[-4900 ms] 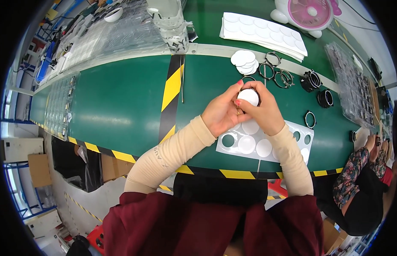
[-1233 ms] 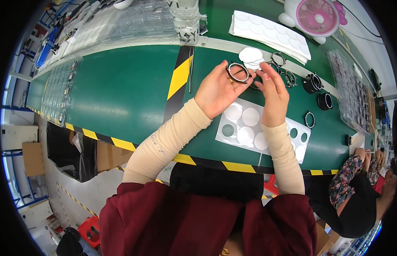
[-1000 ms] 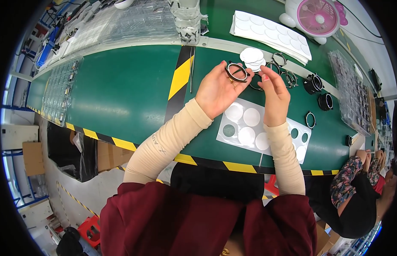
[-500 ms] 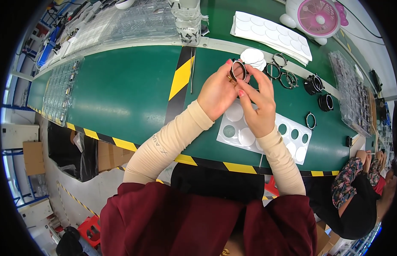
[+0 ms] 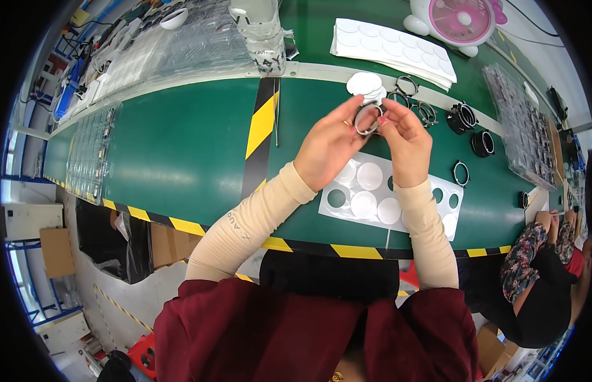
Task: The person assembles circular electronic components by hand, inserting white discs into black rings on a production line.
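Above the green bench I hold a thin dark ring with a shiny rim (image 5: 358, 120) between both hands. My left hand (image 5: 326, 148) pinches its left side with thumb and fingers. My right hand (image 5: 409, 145) grips its right edge with the fingertips. The ring is tilted, and its opening looks pale and see-through. Below my hands lies a white sheet (image 5: 345, 217) with round white stickers and several round gaps showing green. Just beyond the ring sits a small pile of white discs (image 5: 363, 83). Several similar rings (image 5: 427, 113) lie right of it.
Stacked black rings (image 5: 482, 144) and a single ring (image 5: 461, 173) stand to the right, near clear plastic trays (image 5: 517, 124). Farther back are a pile of sticker sheets (image 5: 393, 52) and a pink-and-white fan (image 5: 461, 20). Another clear tray (image 5: 91, 149) lies far left. A co-worker sits at the right.
Both hands have moved slightly right and nearer with the ring. The ring has turned to face me more. My right hand has shifted to its right edge, and the view has shifted a little.
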Motion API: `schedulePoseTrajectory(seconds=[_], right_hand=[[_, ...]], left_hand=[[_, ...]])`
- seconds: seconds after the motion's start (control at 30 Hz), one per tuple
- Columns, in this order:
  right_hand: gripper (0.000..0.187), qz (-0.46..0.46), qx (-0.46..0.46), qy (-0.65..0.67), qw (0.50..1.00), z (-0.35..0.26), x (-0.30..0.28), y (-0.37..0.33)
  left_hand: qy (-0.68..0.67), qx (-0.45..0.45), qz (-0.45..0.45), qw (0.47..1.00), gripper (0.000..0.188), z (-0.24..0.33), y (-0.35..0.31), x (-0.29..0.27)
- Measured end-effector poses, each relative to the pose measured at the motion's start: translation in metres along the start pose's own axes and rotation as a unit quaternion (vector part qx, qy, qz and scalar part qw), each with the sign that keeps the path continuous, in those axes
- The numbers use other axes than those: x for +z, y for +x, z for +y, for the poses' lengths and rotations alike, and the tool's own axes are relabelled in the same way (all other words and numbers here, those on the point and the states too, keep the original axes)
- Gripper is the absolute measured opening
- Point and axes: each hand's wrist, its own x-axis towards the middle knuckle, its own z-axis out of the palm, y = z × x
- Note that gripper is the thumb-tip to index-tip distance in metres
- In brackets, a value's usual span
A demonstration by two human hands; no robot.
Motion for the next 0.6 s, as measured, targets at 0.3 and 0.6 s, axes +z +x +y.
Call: schedulePoseTrajectory(seconds=[0.3, 0.6], right_hand=[[0.026, -0.024, -0.310, -0.373, 0.874, -0.009, -0.003, -0.003], [0.026, 0.002, -0.048, -0.025, 0.999, -0.007, 0.016, -0.013]], left_hand=[[-0.028, -0.190, -0.026, 0.981, 0.046, 0.004, -0.002, -0.001], [-0.017, -0.147, -0.018, 0.989, 0.038, 0.004, -0.004, 0.006]])
